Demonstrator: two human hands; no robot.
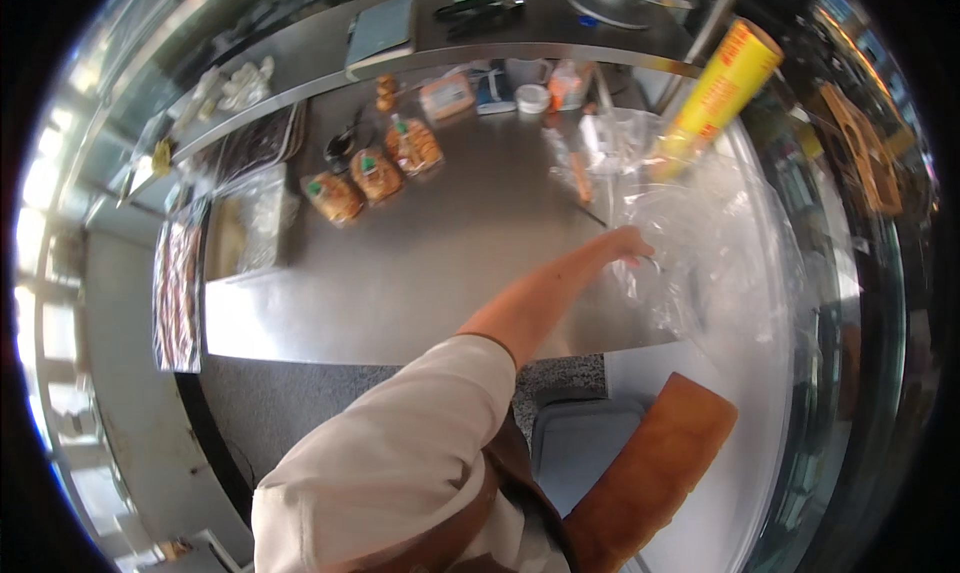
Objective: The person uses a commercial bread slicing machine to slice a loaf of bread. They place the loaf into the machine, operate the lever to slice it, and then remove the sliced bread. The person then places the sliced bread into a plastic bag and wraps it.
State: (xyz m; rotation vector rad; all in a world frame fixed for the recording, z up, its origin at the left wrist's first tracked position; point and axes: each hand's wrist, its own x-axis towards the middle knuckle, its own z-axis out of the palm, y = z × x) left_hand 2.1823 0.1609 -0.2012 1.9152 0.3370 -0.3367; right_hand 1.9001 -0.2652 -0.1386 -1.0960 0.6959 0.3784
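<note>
My left hand (634,244) reaches across to the right side of a stainless steel worktable (450,235). Its fingers are curled around a thin dark tool (592,216), whose ends stick out on both sides of the fist; its kind is too small to tell. Crumpled clear plastic film (697,235) lies against that hand and spreads to the right. My right hand is out of view. A long golden-brown loaf of bread or cake (660,460) extends from beside my body at lower right, its near end hidden by my apron.
Three clear bags of baked goods (377,175) stand at the back left, near a plastic-covered box (251,220). A yellow cling film roll (720,85) leans at the right. A steel shelf (517,52) overhangs the back, with a notebook (381,33). A grey bin (585,438) sits below.
</note>
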